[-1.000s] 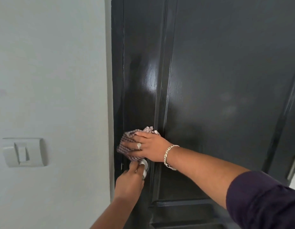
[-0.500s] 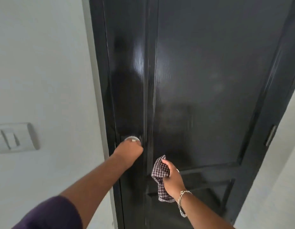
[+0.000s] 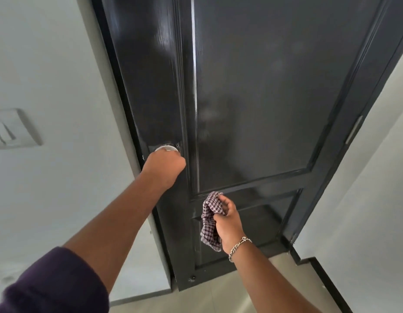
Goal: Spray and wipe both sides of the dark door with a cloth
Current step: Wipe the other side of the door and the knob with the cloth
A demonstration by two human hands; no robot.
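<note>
— Where are the hands?

— The left hand (image 3: 165, 168) is up at the door knob (image 3: 166, 148), fingers curled round it in a closed fist; only the top rim of the silver knob shows above the knuckles. The arm reaches in from the lower left, with a dark purple sleeve (image 3: 53, 283) at the upper arm.

— And the right?

— The right hand (image 3: 227, 219) is lower, closed on a checked cloth (image 3: 208, 219). The cloth is bunched between thumb and fingers, and a loose end hangs down below the hand. There is a silver chain bracelet (image 3: 239, 245) on that wrist.

— Is the cloth on the door?

— Its upper end sits level with the rail between the big upper panel and the lower panel. I cannot tell whether it presses on the wood or is held just in front of it.

— What about the door itself?

— The door (image 3: 263, 86) is dark and glossy, filling the middle of the view, with faint cloudy smears on the upper panel and a bright streak of light along the panel's left moulding. A metal hinge (image 3: 353, 129) shows on its right edge.

— Anything else around it?

— A pale wall (image 3: 49, 64) on the left with a light switch (image 3: 8, 129) at the edge of the view, another pale wall on the right with a dark skirting (image 3: 327, 283), and a light tiled floor (image 3: 207, 297) below.
</note>
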